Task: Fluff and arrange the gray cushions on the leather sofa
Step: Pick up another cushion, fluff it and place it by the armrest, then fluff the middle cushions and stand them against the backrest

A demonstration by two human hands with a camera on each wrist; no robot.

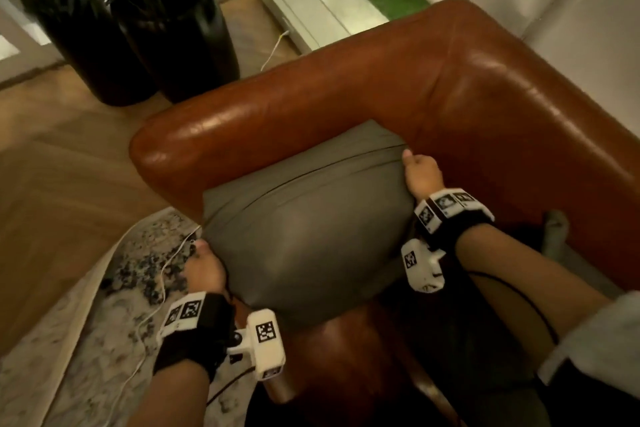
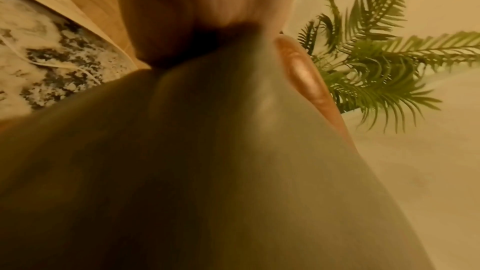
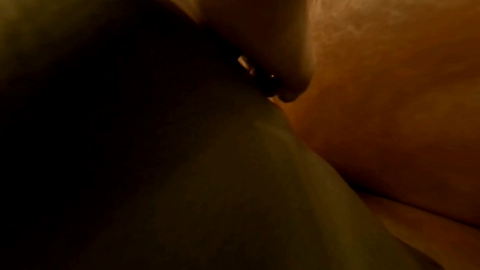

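Note:
A plump gray cushion (image 1: 304,236) with a piped seam leans into the corner of the brown leather sofa (image 1: 346,87), against its armrest. My left hand (image 1: 202,269) grips the cushion's near left corner; the left wrist view shows the cushion (image 2: 207,171) gathered to a point under my left hand (image 2: 194,17). My right hand (image 1: 420,170) holds the far right corner, thumb on top, close to the backrest. In the dim right wrist view, my right hand (image 3: 246,17) lies along the cushion (image 3: 182,171) beside the sofa (image 3: 389,89).
Two tall black planters (image 1: 166,31) with a palm-like plant (image 2: 376,69) stand on the wooden floor (image 1: 69,149) beyond the armrest. A patterned rug (image 1: 86,305) with a white cable (image 1: 162,274) lies at the left. Another gray fabric piece (image 1: 554,229) shows behind my right forearm.

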